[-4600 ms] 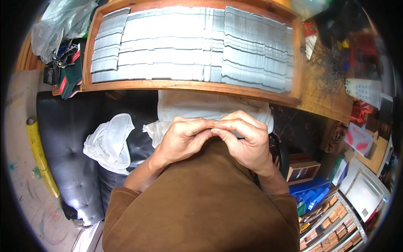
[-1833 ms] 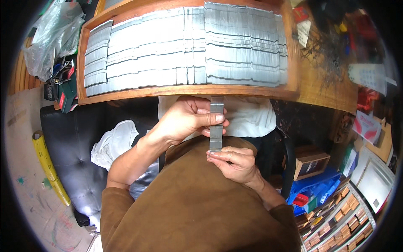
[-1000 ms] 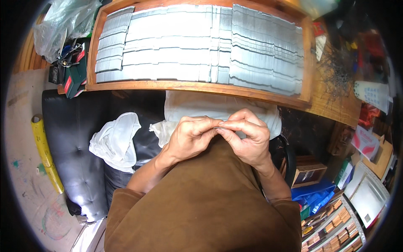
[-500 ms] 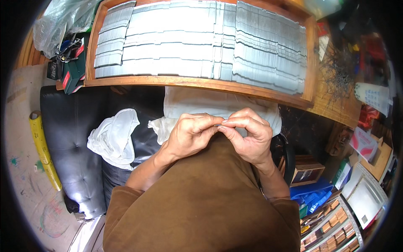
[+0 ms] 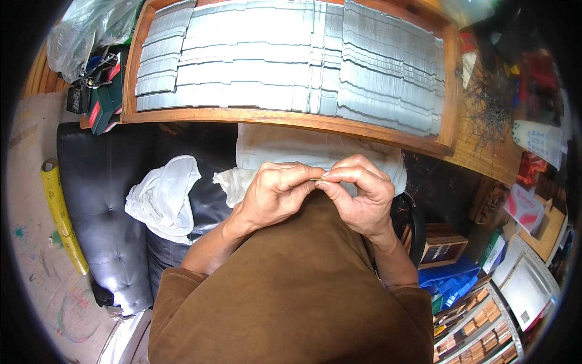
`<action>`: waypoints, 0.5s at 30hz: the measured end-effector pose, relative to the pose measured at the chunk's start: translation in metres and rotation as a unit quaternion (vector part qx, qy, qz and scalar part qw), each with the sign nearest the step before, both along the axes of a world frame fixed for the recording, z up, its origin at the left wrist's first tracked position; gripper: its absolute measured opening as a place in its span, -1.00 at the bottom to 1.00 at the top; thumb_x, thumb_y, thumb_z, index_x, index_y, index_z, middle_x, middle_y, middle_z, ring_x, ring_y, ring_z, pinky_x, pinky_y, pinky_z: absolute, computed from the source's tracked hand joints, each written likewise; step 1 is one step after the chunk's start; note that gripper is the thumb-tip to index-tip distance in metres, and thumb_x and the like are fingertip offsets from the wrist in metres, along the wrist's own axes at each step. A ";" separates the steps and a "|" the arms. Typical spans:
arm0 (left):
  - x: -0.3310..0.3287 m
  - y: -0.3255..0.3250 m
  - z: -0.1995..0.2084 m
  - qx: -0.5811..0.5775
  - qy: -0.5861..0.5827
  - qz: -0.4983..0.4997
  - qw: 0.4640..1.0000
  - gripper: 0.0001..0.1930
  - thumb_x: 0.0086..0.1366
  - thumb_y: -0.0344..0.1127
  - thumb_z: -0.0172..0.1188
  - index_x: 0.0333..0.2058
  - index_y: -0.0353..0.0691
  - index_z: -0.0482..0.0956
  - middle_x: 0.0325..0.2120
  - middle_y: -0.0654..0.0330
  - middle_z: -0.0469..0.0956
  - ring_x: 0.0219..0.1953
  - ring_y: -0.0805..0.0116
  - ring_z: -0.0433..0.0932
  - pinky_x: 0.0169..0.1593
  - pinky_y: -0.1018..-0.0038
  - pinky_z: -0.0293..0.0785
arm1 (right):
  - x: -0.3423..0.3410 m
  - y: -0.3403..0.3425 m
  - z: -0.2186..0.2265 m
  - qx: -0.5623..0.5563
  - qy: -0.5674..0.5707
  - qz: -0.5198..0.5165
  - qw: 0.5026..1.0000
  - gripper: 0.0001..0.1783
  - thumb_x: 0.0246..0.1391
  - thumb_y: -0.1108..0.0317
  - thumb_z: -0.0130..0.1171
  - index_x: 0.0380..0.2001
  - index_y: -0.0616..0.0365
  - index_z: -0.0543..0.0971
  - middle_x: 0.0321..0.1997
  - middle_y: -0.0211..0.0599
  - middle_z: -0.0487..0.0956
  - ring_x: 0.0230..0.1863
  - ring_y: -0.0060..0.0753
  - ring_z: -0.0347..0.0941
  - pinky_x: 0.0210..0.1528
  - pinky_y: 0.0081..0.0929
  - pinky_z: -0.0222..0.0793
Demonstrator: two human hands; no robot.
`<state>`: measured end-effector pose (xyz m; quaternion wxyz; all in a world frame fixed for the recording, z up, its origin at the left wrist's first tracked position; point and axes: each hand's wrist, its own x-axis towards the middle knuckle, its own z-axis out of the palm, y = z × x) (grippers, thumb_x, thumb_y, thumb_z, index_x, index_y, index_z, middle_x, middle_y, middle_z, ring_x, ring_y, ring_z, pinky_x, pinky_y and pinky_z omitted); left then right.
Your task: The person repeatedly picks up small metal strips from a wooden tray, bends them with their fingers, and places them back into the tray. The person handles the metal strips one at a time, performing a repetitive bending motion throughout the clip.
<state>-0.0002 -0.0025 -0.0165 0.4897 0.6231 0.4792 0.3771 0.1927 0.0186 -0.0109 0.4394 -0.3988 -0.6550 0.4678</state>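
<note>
Left hand [image 5: 276,195] and right hand [image 5: 357,193] pinch one thin grey metal strip [image 5: 319,179] between closed fingertips — uneven pressure might kink it

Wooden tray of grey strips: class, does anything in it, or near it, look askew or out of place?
In the wooden tray, the grey strips lie in stepped, uneven rows, the right-hand block fanned at a slant. A tangle of thin wire sprawls loose on the table beside it. Both hands, left hand and right hand, pinch something small, hidden between fingertips.
</note>
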 end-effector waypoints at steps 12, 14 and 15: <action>0.000 -0.001 -0.001 -0.006 -0.018 0.004 1.000 -0.80 0.19 -0.62 0.35 -0.18 -0.36 0.72 -0.38 -0.04 0.73 -0.36 0.15 0.76 -0.30 0.43 0.63 | -0.002 0.001 0.006 0.025 -0.039 0.004 0.999 -0.83 -0.01 0.67 0.38 -0.34 0.28 0.63 -0.36 -0.20 0.63 -0.35 -0.27 0.60 -0.29 -0.45 0.53; -0.001 -0.001 -0.001 -0.003 -0.011 0.001 1.000 -0.78 0.18 -0.64 0.34 -0.18 -0.36 0.73 -0.39 -0.02 0.74 -0.37 0.20 0.76 -0.30 0.45 0.63 | -0.002 0.000 0.005 0.027 -0.040 0.010 0.999 -0.83 -0.01 0.67 0.38 -0.34 0.28 0.63 -0.36 -0.19 0.63 -0.35 -0.27 0.59 -0.29 -0.44 0.53; -0.001 -0.001 0.000 -0.003 -0.009 0.000 1.000 -0.78 0.18 -0.65 0.34 -0.18 -0.36 0.73 -0.39 -0.02 0.74 -0.37 0.20 0.76 -0.30 0.45 0.63 | -0.001 0.000 0.005 0.028 -0.041 0.014 0.999 -0.84 -0.01 0.67 0.38 -0.34 0.28 0.62 -0.35 -0.19 0.63 -0.35 -0.27 0.59 -0.29 -0.43 0.52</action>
